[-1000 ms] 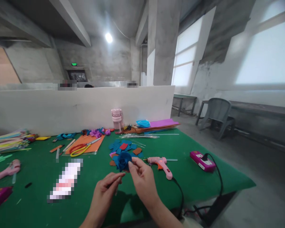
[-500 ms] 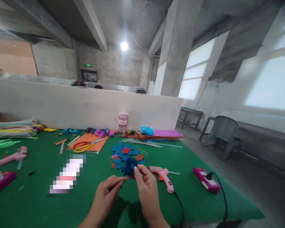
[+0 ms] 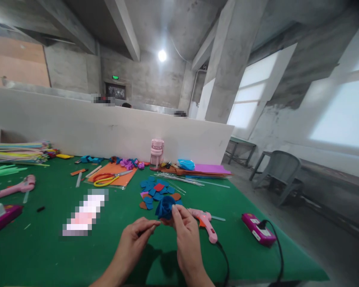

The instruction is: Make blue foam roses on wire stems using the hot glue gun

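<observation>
A blue felt rose with curled petals is pinched at its right side between the thumb and fingers of my right hand. Just left of and below the flower, my left hand is closed in a pinch; whatever lies between its fingertips is too small to make out. Beyond the rose lie loose felt petals, mostly blue with a few red, brown and pink ones. A pink hot glue gun rests right beside my right hand, its nozzle partly hidden behind the fingers.
Scissors lie on an orange sheet at the back left. A pink bottle stands by the white partition. A magenta power strip with a black cord is at right; a second pink glue gun lies far left.
The rose has turned slightly in my right hand and sits a little further right. My left hand keeps its pinch near the flower. The whole view has tilted slightly.
</observation>
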`<state>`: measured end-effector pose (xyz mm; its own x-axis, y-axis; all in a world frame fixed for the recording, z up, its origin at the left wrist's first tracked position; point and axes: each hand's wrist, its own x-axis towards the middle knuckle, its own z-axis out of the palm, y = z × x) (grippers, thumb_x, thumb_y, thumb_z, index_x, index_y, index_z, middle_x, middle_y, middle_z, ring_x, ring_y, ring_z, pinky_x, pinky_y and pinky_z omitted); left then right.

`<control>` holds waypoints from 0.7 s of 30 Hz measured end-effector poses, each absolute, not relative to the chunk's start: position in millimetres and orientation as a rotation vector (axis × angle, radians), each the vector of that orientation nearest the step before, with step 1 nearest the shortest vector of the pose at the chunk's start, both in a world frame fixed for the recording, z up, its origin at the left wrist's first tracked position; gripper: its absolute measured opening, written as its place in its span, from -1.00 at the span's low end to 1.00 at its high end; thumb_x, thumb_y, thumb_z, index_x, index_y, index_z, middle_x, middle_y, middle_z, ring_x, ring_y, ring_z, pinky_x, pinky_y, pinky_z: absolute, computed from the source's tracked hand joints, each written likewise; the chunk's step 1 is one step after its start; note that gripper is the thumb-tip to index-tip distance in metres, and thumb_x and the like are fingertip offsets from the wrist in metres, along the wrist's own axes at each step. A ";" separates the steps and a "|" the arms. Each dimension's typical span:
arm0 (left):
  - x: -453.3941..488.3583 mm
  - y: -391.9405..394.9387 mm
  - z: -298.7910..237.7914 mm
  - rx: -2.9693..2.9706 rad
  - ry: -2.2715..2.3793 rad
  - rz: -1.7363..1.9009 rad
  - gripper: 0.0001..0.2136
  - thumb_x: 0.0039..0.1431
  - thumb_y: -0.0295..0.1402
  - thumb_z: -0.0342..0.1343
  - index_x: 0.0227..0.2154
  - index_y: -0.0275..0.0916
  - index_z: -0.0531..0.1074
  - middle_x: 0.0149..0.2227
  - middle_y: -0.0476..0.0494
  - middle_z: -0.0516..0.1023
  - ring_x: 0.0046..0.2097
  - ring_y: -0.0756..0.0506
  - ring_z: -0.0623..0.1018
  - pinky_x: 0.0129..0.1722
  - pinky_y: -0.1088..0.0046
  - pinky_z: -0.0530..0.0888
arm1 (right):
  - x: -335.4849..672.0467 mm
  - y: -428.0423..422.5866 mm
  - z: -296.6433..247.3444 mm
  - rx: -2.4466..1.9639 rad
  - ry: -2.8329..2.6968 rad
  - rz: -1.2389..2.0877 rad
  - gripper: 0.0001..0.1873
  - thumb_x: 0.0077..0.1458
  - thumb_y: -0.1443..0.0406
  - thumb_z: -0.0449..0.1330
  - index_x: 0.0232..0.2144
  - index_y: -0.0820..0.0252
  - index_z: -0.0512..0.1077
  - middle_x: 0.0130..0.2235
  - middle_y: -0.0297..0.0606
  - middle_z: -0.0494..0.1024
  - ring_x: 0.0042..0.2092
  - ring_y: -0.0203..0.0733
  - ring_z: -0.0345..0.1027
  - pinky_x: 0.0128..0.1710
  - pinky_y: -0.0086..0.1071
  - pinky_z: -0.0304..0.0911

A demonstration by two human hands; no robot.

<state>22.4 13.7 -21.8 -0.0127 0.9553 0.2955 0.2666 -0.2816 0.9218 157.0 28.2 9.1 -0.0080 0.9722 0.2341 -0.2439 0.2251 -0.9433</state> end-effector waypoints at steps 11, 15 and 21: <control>9.5 14.5 5.1 1.313 1.245 1.340 -0.67 0.06 -0.14 0.04 -0.21 -0.27 0.43 -0.56 0.04 0.31 -0.61 0.08 0.18 -0.65 0.59 0.09 | 163.8 44.0 -3.5 -0.945 -1.144 1.362 -0.71 -0.13 0.12 0.26 -0.52 0.26 0.41 -0.52 -0.36 0.41 -0.46 -0.32 0.27 -0.42 -0.44 0.25; 1.8 14.1 17.9 1.170 1.161 1.178 -0.73 0.00 -0.15 0.11 -0.40 -0.29 0.41 -0.68 0.17 0.07 -0.64 0.12 0.05 -0.67 0.60 -0.02 | 163.1 39.5 -6.7 -0.884 -1.196 1.681 -0.70 -0.14 0.12 0.26 -0.51 0.28 0.42 -0.51 -0.36 0.42 -0.48 -0.37 0.27 -0.41 -0.46 0.24; -5.1 10.5 16.1 1.061 1.144 1.069 -0.75 -0.11 -0.22 0.22 -0.47 -0.31 0.38 -0.67 0.16 0.16 -0.67 0.16 0.05 -0.67 0.60 -0.06 | 161.8 35.1 -5.6 -0.901 -1.411 1.591 -0.74 -0.12 0.16 0.25 -0.53 0.29 0.44 -0.55 -0.39 0.42 -0.50 -0.39 0.24 -0.44 -0.50 0.16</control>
